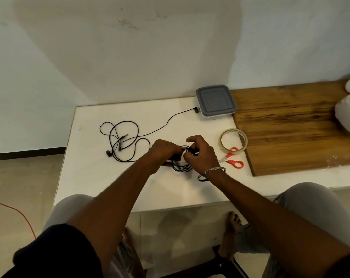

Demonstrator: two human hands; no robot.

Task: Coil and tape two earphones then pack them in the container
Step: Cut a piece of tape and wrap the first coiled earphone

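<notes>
Dim, warm indoor light. My left hand (162, 153) and right hand (200, 155) read dark, finger detail lost; the earphone cable (182, 168) they grip merges into them. White surface (102, 177) is the brightest patch. Broad soft shadow across the wall (130, 57). Edges bend with wide-angle distortion. Whole view soft, slightly smeared.

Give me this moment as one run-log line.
stage: coiling | left hand: holds coiled earphone | right hand: pinches it | loose earphone: uncoiled on table | container: lid on | tape roll, scissors: untouched
</notes>
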